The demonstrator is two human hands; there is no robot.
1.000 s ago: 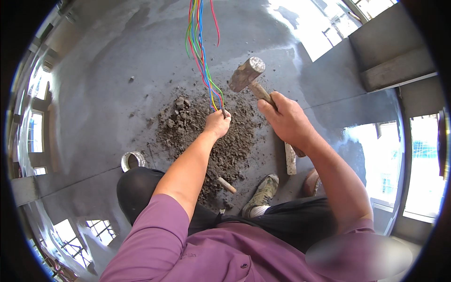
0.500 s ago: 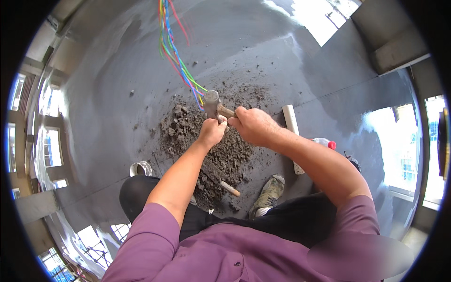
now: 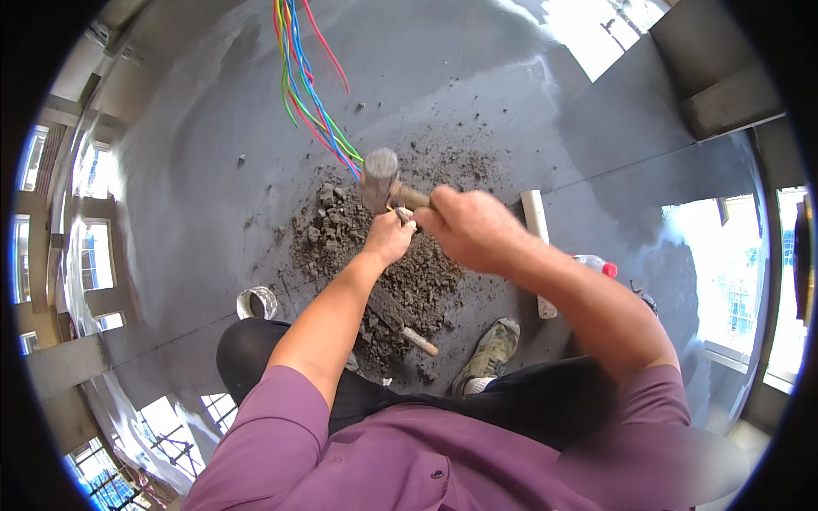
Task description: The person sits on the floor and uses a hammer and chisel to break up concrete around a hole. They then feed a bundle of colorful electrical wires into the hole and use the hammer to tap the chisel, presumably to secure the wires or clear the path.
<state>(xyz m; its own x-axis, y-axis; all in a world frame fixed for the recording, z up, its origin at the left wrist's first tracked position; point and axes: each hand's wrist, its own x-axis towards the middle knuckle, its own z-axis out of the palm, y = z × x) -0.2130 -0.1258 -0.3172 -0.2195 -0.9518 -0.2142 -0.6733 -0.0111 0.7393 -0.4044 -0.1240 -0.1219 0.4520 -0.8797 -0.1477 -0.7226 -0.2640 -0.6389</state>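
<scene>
- Head view: the person's left hand is out in front at the middle, over the rubble; its forearm runs up and slightly to the right from the lower left, nearly straight at the elbow.
- The fingers of that hand are curled together, clamped on one thin dark rod, whose end shows just above the thumb side; the rest of it is hidden by the hand.
- The right hand is just beside and to the right, knuckles up, its arm bent and its forearm slanting up and leftward from the lower right.
- That hand is closed around the handle of one hammer; the handle points left, and the head stands just beyond the left hand, slightly blurred. Whether the head touches the rod cannot be told.
- One bunch of wires, in red, blue, green and yellow, comes down from the top edge to behind the hammer head; one red strand hangs apart on the right. They overlap too much to count.
- One heap of rubble, with many clods, lies under the hands.
- One trowel lies at its near edge.
- One white tub lies to the left.
- One white bar passes beneath the right forearm, near one red-capped bottle.
- One shoe shows clearly, right of the trowel.
</scene>
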